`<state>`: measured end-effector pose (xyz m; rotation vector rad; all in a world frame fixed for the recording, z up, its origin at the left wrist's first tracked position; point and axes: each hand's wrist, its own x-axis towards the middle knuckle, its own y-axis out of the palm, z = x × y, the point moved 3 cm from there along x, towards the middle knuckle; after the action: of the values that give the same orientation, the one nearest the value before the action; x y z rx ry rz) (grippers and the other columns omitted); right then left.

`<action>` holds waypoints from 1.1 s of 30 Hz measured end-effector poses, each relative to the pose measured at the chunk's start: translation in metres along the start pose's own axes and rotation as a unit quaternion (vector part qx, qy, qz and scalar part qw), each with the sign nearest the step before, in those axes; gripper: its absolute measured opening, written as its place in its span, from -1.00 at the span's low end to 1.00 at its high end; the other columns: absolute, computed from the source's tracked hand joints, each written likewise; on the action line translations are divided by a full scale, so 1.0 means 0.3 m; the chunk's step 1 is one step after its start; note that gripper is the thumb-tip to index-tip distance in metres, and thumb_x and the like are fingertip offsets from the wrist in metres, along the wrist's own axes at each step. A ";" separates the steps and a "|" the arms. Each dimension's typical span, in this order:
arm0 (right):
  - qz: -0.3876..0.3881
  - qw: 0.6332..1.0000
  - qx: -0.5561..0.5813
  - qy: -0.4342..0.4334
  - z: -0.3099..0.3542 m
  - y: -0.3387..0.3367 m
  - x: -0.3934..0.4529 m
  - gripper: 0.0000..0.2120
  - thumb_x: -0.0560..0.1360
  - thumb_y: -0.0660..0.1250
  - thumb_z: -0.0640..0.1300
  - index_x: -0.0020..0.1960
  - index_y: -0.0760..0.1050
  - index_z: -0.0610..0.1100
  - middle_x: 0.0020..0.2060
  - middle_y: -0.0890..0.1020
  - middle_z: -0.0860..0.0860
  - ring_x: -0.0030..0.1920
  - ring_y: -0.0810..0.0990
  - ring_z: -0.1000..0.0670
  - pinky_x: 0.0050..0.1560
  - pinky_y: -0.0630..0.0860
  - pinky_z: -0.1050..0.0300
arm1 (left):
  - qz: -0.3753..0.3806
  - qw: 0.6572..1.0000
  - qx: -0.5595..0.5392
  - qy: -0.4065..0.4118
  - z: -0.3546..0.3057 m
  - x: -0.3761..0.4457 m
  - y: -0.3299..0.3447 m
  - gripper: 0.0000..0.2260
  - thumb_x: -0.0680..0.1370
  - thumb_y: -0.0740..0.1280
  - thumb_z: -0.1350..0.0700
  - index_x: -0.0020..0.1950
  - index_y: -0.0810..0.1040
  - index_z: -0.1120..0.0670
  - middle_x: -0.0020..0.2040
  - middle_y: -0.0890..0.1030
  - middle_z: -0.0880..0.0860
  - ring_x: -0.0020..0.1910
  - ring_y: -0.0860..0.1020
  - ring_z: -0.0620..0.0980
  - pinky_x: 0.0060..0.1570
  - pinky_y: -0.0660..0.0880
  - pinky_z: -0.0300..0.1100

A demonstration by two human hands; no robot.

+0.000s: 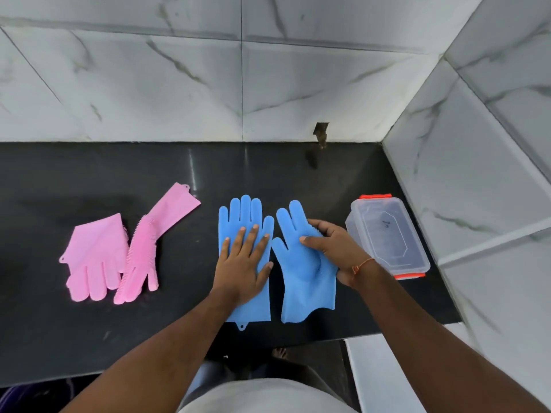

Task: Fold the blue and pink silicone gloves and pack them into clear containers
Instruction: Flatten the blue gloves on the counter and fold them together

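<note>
Your left hand (243, 263) lies flat on the left blue glove (238, 222), fingers (253, 234) spread and pressed down on its palm, pinning it to the black bench (89, 338). Your right hand (334, 251) is on the right blue glove (301, 281), thumb and fingers pinching up the far right edge near its little finger, so that side is lifted and bunched while the rest lies flat. Both blue gloves sit in the middle of the bench, fingers pointing far, cuffs near you.

The two pink gloves (98, 257) wait well apart on the left, overlapping each other, one showing its bristled side. One clear container (387, 236) with orange clips stands just right of your right hand, lid on by the look of it.

Judging by the way it rumples, this silicone is soft and floppy, fairly light, and likely to spring open again after folding. It probably grips the bench instead of sliding. Take hold at the finger end or cuff edge, fold it over on itself, and keep a flat palm on the fold so it stays. You will need the lid off before packing.
</note>
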<state>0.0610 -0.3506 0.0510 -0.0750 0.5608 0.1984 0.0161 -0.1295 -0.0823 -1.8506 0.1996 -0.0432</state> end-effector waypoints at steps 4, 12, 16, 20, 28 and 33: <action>-0.080 0.993 -0.081 -0.036 0.004 -0.007 0.140 -0.53 0.61 0.48 -0.17 0.48 0.48 -0.09 0.35 0.64 -0.07 0.24 0.69 -0.11 0.30 0.65 -0.08 | 0.003 1.000 -0.001 -0.026 0.001 -0.007 0.005 -0.39 0.76 -0.15 -0.28 0.81 -0.11 -0.18 0.82 -0.16 -0.09 0.80 -0.20 0.07 0.75 -0.14 0.22; -0.221 0.816 -0.512 -0.150 -0.075 -0.019 0.233 -0.42 0.65 0.35 0.03 0.61 0.31 -0.06 0.61 0.35 -0.07 0.58 0.34 -0.19 0.60 0.32 -0.24 | -0.002 0.999 0.006 -0.045 0.000 -0.003 -0.001 -0.39 0.75 -0.14 -0.22 0.81 -0.09 -0.15 0.83 -0.12 -0.06 0.80 -0.19 0.10 0.73 -0.16 0.22; -0.153 0.798 -0.559 -0.167 -0.169 0.037 0.223 -0.39 0.72 0.17 0.14 0.69 0.17 -0.06 0.71 0.17 -0.04 0.70 0.11 -0.18 0.66 0.08 -0.35 | 0.001 0.999 0.010 -0.042 0.000 -0.003 -0.005 -0.38 0.74 -0.15 -0.23 0.82 -0.08 -0.14 0.83 -0.11 -0.04 0.80 -0.18 0.11 0.75 -0.10 0.25; -0.153 0.792 -0.576 -0.132 -0.258 0.063 0.241 -0.30 0.71 0.00 0.28 0.74 -0.03 -0.01 0.74 -0.01 -0.02 0.73 -0.11 -0.20 0.65 -0.02 -0.42 | -0.005 0.999 0.013 -0.036 -0.003 -0.001 -0.006 -0.38 0.75 -0.12 -0.21 0.82 -0.04 -0.12 0.83 -0.08 -0.02 0.81 -0.14 0.13 0.74 -0.08 0.26; -0.144 0.729 -0.643 -0.189 -0.330 0.059 0.279 -0.29 0.69 -0.13 0.35 0.74 -0.06 0.05 0.74 0.01 0.02 0.72 -0.11 -0.23 0.59 -0.06 -0.56 | -0.041 0.999 0.025 -0.019 0.005 -0.005 0.012 -0.40 0.76 0.04 -0.17 0.81 0.03 -0.13 0.83 0.00 -0.02 0.81 -0.07 0.12 0.74 -0.07 0.26; -0.128 0.717 -0.646 -0.226 -0.342 0.030 0.299 -0.30 0.70 -0.07 0.33 0.74 -0.05 0.05 0.74 0.03 0.04 0.73 -0.10 -0.20 0.59 -0.01 -0.55 | -0.049 0.998 0.025 -0.017 0.011 -0.005 0.021 -0.39 0.75 0.05 -0.16 0.81 0.02 -0.13 0.83 0.00 -0.03 0.81 -0.08 0.12 0.74 -0.04 0.28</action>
<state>0.0799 -0.3397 -0.0838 -1.4441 -0.1882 0.2958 0.0142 -0.1280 -0.0893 -1.8080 0.0823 -0.0842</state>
